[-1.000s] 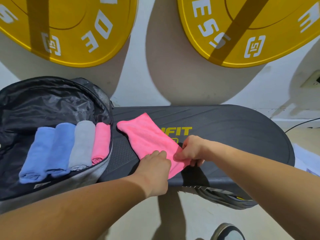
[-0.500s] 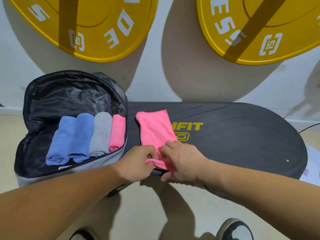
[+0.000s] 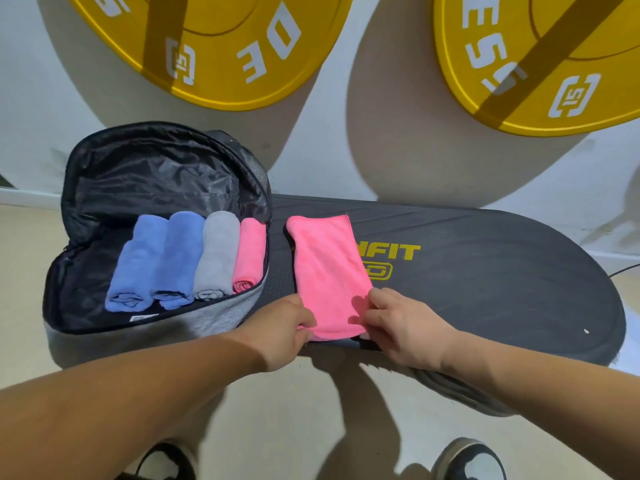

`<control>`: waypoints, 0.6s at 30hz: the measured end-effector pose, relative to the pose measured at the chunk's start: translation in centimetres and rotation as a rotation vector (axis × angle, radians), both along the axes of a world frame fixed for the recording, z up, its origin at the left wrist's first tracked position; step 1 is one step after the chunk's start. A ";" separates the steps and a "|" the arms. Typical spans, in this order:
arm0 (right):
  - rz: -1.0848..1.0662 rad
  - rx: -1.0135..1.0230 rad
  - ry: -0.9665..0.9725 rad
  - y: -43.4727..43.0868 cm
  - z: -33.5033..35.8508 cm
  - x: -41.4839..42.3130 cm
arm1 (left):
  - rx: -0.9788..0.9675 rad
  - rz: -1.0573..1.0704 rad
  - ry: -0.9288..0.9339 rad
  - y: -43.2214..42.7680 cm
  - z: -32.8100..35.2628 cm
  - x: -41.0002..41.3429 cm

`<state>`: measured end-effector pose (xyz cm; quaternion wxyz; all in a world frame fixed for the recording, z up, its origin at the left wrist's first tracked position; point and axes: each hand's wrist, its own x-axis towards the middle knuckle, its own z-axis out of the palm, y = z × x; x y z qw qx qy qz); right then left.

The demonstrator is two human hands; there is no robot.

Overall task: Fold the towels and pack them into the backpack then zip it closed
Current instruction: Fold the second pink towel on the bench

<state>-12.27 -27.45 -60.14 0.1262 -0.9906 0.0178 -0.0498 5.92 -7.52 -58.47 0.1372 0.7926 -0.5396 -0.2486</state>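
A pink towel [image 3: 327,271] lies folded into a long strip on the black step platform [image 3: 485,278]. My left hand [image 3: 280,332] pinches its near left corner and my right hand [image 3: 401,323] holds its near right corner. To the left, the grey backpack [image 3: 194,325] lies unzipped with its black lining flap up. Inside it sit rolled towels side by side: two blue towels [image 3: 157,259], a grey towel [image 3: 215,256] and a pink rolled towel [image 3: 250,258].
Two big yellow weight plates [image 3: 221,46] [image 3: 540,60] hang on the white wall behind. The platform's near edge overhangs the beige floor [image 3: 311,410]. My shoes [image 3: 467,460] show at the bottom. A cable [image 3: 623,270] runs at the far right.
The pink towel has been turned from slanted to lying straight along the platform. My hands have moved apart from its near middle to its two near corners. The camera view shifted left.
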 end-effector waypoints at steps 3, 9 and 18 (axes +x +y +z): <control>-0.113 0.250 0.099 0.4 -0.1 -0.4 | 0.014 0.111 0.096 -0.3 -0.2 0.1; -0.526 0.779 0.186 0.3 1.4 0.6 | -0.028 0.492 0.399 -0.8 -1.5 0.2; -0.529 0.335 0.257 -0.2 1.8 2.6 | 0.046 -0.268 -0.442 -1.3 0.9 -1.9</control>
